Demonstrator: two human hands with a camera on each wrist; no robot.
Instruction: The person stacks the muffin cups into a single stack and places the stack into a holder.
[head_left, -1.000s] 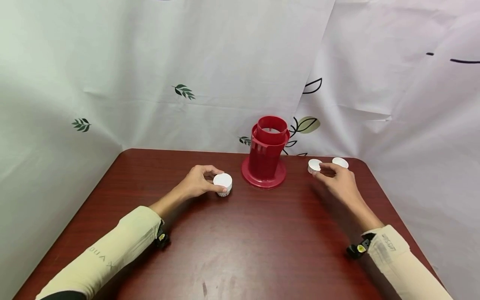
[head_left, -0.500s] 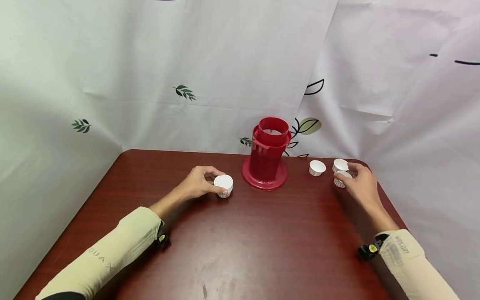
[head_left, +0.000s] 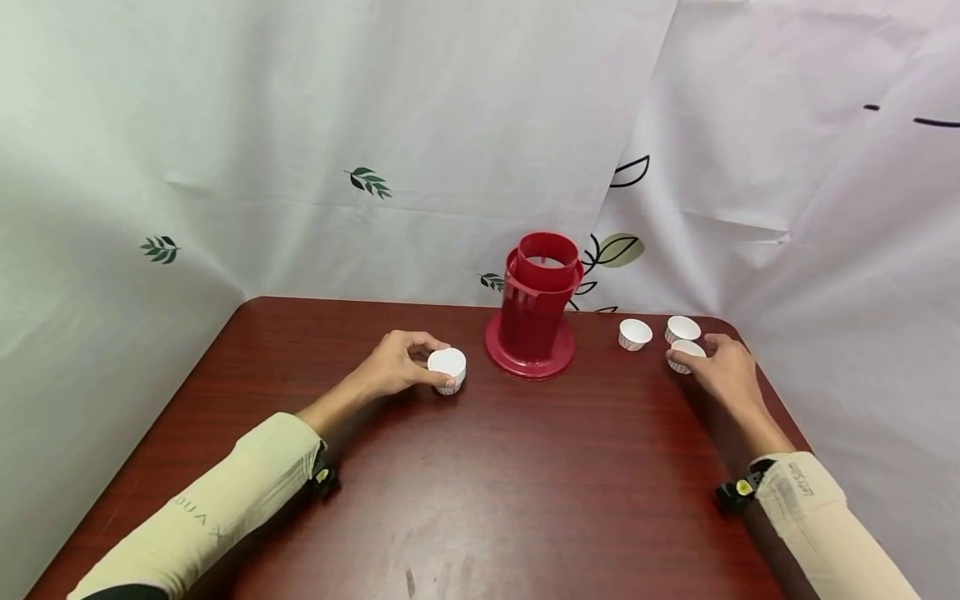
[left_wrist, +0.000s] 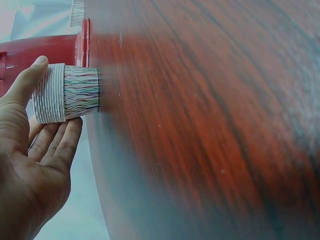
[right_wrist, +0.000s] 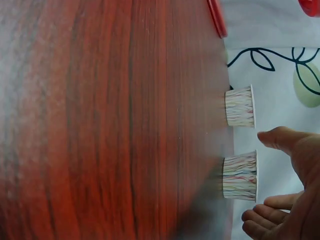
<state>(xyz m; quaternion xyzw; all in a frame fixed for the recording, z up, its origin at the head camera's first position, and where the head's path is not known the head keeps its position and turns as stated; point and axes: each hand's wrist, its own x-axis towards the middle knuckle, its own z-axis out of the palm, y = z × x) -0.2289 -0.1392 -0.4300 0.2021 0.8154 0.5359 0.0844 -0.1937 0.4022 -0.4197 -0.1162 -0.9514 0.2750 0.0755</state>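
My left hand [head_left: 396,364] grips a stack of nested white paper baking cups [head_left: 447,371] between thumb and fingers, left of the red dispenser. In the left wrist view the stack [left_wrist: 65,93] shows many layered rims and a wavy-line print, with its base at the tabletop. My right hand [head_left: 729,371] surrounds the front baking cup [head_left: 686,357] at the table's right. In the right wrist view, its thumb [right_wrist: 277,139] and fingers stand apart from that cup [right_wrist: 240,175]. Behind it sits another cup [head_left: 682,329], and a third cup [head_left: 634,334] is farther left.
A red cylindrical dispenser [head_left: 534,325] on a round red base stands at the table's back, between the hands. The dark reddish wood table [head_left: 487,492] has its back edge close behind the cups. White cloth with leaf prints [head_left: 450,125] hangs around it.
My right hand has moved right, from the leftmost cup to the front one. Over the last half second its fingers have spread away from that cup. The left hand keeps still with the stack.
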